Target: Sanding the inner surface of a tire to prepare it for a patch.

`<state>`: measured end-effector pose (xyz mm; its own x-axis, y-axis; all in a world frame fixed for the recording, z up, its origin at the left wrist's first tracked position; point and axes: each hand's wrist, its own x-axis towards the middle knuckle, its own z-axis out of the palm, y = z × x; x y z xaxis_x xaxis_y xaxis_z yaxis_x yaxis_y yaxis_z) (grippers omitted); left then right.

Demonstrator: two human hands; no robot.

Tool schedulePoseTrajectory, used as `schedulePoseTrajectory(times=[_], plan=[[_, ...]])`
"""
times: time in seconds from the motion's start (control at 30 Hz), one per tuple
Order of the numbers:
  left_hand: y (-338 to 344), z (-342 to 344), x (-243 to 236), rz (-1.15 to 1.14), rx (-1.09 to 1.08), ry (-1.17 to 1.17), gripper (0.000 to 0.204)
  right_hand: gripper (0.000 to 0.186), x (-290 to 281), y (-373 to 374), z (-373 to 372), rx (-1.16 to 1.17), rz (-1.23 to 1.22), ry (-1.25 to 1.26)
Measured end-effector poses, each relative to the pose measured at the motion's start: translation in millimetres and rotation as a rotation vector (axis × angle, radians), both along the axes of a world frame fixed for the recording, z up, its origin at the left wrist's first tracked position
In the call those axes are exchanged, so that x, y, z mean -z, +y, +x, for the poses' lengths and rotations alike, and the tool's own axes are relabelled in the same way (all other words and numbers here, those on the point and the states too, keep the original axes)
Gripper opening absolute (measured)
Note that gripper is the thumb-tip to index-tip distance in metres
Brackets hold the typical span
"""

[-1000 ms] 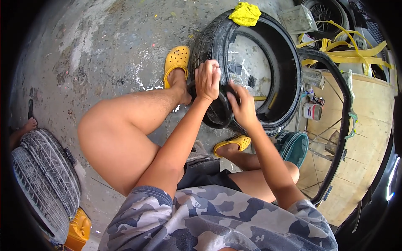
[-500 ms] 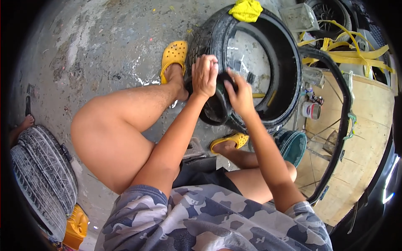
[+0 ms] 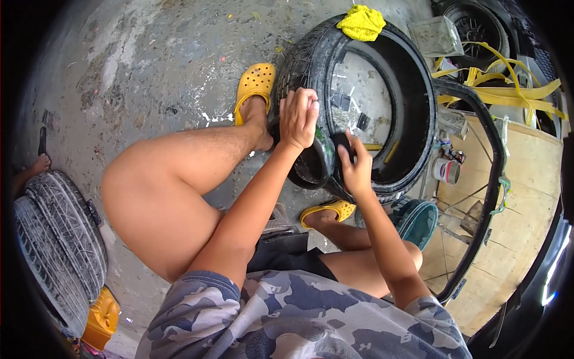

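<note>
Rests the left hand (image 3: 299, 118) on the tire (image 3: 323, 69), at far centre-right, with fingers bent (cannot tell whether gripping); pinches a black pad (image 3: 342, 142) in the right hand (image 3: 357, 169) by the tire's near side, with a cloth (image 3: 362, 23) on the far rim, a bucket (image 3: 420, 224) nearer.

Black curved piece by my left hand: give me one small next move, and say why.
I'd probably bring the black object in your right hand against the near rim of the black curved piece, leaving your left hand in place. The left hand lies over the piece, seemingly steadying it, and the object sits just right of it; whether they touch is unclear.
</note>
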<state>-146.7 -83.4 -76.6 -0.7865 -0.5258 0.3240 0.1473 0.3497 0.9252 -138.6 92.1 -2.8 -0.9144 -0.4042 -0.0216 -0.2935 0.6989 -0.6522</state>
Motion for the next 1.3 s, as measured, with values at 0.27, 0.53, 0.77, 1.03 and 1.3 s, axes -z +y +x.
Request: schedulePoseTrajectory(times=[0.27,0.53,0.77,1.03,1.3], plan=[[-0.5,1.2,-0.6,0.011,0.003,-0.009,0.016,0.041,-3.8,10.5,12.9,-0.009,0.006,0.034],[-7.8,5.1,-4.7,0.023,-0.008,-0.03,0.021,0.036,2.2,-17.6,0.5,-0.018,-0.019,0.142],[-5.9,1.5,-2.8,0.011,0.025,-0.049,0.019,0.038,-0.6,-31.5,-13.0,0.102,0.039,0.139],[-3.7,1.4,-1.4,-0.022,0.023,-0.048,0.026,0.033,-5.7,-24.1,7.0,0.105,0.109,0.127],[-2.9,3.1,-0.5,-0.017,-0.003,-0.032,0.026,0.04,-7.0,-2.0,25.4,-0.104,0.035,0.142]])
